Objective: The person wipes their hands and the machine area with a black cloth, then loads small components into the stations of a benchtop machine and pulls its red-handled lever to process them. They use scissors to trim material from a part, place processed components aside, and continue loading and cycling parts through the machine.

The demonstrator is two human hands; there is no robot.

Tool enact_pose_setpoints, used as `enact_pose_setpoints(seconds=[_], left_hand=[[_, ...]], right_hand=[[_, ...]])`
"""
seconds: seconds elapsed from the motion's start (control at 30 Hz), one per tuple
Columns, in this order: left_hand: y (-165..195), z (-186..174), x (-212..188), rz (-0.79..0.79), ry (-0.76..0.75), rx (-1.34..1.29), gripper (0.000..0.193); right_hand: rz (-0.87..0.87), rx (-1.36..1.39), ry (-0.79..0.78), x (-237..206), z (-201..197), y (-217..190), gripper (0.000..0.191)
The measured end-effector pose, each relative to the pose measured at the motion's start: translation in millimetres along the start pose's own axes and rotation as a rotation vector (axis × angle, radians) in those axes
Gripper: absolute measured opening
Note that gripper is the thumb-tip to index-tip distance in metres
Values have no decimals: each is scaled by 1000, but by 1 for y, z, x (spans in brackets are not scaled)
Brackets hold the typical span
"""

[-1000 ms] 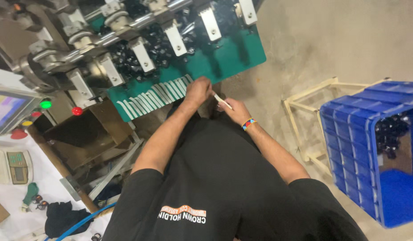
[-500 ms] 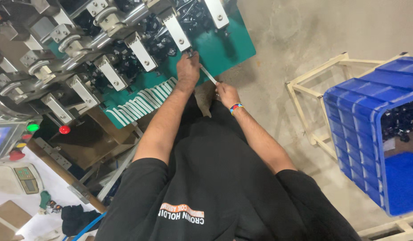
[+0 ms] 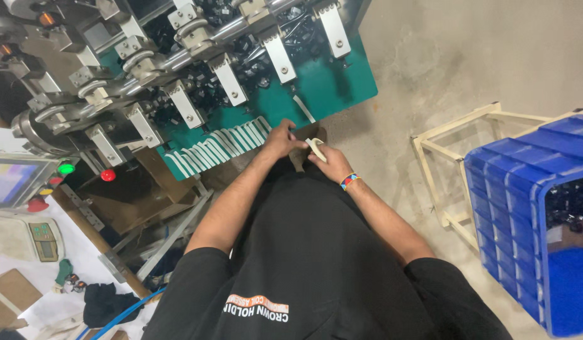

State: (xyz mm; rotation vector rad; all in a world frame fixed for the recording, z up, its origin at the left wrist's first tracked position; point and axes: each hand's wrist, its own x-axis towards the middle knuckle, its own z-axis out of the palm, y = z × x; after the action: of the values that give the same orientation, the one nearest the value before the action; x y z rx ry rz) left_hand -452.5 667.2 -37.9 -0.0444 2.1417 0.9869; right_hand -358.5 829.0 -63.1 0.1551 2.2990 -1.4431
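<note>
My right hand (image 3: 327,161), with a coloured band on its wrist, holds a short, bent white strip (image 3: 316,148) just below the green machine plate (image 3: 316,82). My left hand (image 3: 280,139) lies at the plate's front edge, and its fingertips meet the same strip. To the left of that hand, a row of several white strips (image 3: 217,147) lies side by side on the plate. A single white strip (image 3: 303,108) lies alone further up the plate.
Metal clamps and a shaft (image 3: 197,56) with black parts run along the machine's top. Green and red buttons (image 3: 66,169) and a screen (image 3: 11,181) sit at the left. A blue crate (image 3: 524,189) on a pale wooden frame (image 3: 442,157) stands at the right on concrete floor.
Both hands have drawn back from the middle of the green plate to its front edge. A single strip now lies alone on the plate where the hands were.
</note>
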Motion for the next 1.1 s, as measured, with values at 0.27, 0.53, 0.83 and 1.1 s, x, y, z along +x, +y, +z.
enact_pose_setpoints(seconds=[0.27, 0.53, 0.83, 1.1], left_hand=[[8, -4, 30, 324, 207, 348, 24], [28, -14, 45, 376, 494, 355, 26], [-2, -11, 1, 54, 233, -36, 59], [-4, -9, 19, 280, 280, 311, 26]], right_hand=[[53, 86, -2, 2, -7, -13, 33], [156, 9, 172, 48, -2, -15, 41], [-45, -54, 27, 23, 13, -22, 39], [140, 239, -83, 6, 6, -26, 39]])
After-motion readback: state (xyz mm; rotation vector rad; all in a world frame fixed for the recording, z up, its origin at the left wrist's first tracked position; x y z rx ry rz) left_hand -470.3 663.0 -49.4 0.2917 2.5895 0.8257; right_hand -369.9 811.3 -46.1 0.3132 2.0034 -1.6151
